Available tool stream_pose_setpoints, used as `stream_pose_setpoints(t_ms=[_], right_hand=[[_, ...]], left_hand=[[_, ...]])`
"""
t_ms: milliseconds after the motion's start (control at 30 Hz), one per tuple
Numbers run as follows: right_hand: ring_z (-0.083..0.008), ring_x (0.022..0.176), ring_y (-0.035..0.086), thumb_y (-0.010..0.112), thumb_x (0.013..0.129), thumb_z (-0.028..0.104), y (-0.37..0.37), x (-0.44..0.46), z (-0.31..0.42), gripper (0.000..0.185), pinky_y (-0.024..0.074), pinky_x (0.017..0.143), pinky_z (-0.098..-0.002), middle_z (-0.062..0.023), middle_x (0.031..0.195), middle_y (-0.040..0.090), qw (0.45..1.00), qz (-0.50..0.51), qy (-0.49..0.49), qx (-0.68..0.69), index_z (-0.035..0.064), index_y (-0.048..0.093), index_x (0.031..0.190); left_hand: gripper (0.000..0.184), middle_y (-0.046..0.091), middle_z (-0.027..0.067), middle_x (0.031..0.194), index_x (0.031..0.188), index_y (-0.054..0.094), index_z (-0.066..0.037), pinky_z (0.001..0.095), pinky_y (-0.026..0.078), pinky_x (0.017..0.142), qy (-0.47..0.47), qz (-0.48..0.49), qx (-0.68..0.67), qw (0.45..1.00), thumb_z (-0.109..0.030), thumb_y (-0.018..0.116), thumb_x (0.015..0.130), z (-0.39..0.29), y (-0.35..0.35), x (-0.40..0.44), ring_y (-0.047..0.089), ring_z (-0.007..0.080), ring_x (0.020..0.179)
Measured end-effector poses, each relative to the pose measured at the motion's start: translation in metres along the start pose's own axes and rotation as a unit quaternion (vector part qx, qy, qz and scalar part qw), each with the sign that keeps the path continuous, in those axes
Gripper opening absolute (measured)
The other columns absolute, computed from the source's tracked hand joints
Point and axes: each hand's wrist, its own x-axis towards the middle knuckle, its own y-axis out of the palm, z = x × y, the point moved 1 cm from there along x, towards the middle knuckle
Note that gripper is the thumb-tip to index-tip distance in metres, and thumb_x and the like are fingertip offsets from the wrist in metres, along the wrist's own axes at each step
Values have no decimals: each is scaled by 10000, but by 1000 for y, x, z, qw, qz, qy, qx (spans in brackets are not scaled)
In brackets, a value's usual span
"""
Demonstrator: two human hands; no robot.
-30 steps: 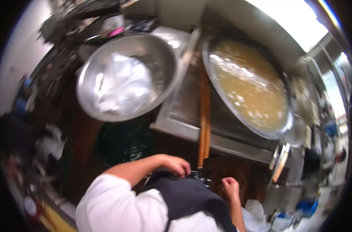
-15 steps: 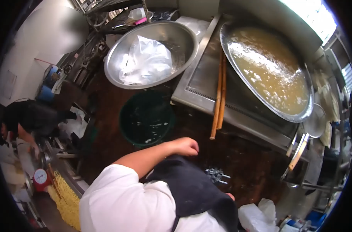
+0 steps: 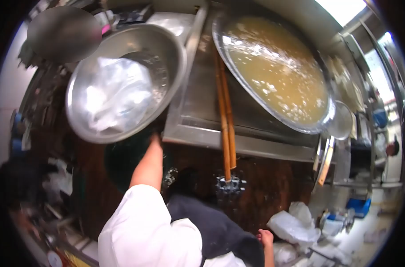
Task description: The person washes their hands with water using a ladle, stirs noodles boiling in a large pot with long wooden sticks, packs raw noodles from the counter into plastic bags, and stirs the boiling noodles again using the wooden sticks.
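Note:
My left hand (image 3: 156,139) reaches forward, near the underside of a wide metal basin (image 3: 176,71) and beside the steel stove's front corner. It is blurred and its fingers are hidden; whether it touches the basin I cannot tell. In the basin lies a clear plastic bag (image 3: 120,91). Below it a dark green tub (image 3: 118,167) is partly covered by the basin and my arm. My right hand (image 3: 265,236) hangs low by the dark apron, fingers curled, with nothing visible in it. Nearest to it is a white plastic bag (image 3: 293,227).
A large pot (image 3: 278,73) of cloudy yellowish broth sits on the stove (image 3: 193,102). Two long wooden poles (image 3: 224,120) lean against it, sticking out past the front edge. A strainer (image 3: 340,120) hangs at the right. The brown floor (image 3: 264,191) looks wet.
My left hand has gone from in front of the apron forward and left to the basin. The view has shifted, and the basin appears larger and lower. My right hand shows more fully.

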Motion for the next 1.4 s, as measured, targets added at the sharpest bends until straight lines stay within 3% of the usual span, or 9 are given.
stream_pose_setpoints(t_ms=[67,233,533,800,967,1100,1267,1367,1400], right_hand=[[-124,435,509,639,863,174,23,-36,1,116,381,379,-247,-54,622,576,1000,-21,-4,-22,69,607,899],[-108,496,537,662,845,178,66,-106,-3,128,400,411,-235,-38,663,601,999,0,-7,-33,62,636,893],[-124,599,608,660,842,287,78,-121,-8,230,449,488,-256,-48,760,658,992,-20,83,-89,80,671,940],[-130,550,584,653,859,266,78,-91,2,195,457,453,-273,-60,747,652,999,-31,-7,-25,97,667,955],[-109,711,610,685,849,335,105,-94,-14,257,528,615,-287,-27,797,663,994,-9,-104,-14,102,695,956],[-115,610,597,660,850,357,106,-110,-57,284,502,576,-287,-21,718,642,994,-24,-109,11,82,681,918],[-128,560,580,643,845,357,131,-97,-154,290,481,546,-305,-26,679,634,981,-53,-77,170,73,681,895],[-178,559,592,613,832,385,152,-106,-195,325,483,563,-340,-61,676,645,982,-74,-89,151,68,679,807],[-192,565,599,603,829,391,158,-107,-209,334,486,574,-350,-72,681,648,983,-82,-98,129,68,679,795]], left_hand=[[444,653,104,945,1005,637,-92,436,481,747,7,77,-108,991,-494,539,845,13,9,49,621,272,864],[452,652,107,962,1017,637,-80,434,479,758,-28,47,-29,998,-488,541,845,-22,22,59,619,273,880],[469,652,111,993,1038,636,-58,429,475,777,-29,28,42,998,-476,544,846,-50,16,66,615,276,909],[484,651,116,1021,1057,635,-39,425,471,794,2,75,103,992,-466,547,847,-60,15,59,612,278,934],[493,651,118,1038,1069,634,-27,422,469,804,13,203,232,951,-459,549,847,-12,39,19,610,280,950],[501,650,120,1052,1079,634,-17,420,467,813,-4,327,434,839,-454,551,848,62,56,-50,609,281,962],[511,650,123,1070,1091,633,-5,417,465,823,41,430,654,621,-447,553,848,127,68,-99,607,283,978],[517,650,125,1080,1098,633,2,415,463,830,166,559,698,416,-444,554,848,181,102,-107,606,284,988],[484,655,134,1064,1071,645,-1,409,463,832,224,568,730,306,-418,556,842,188,116,-127,606,284,987]])
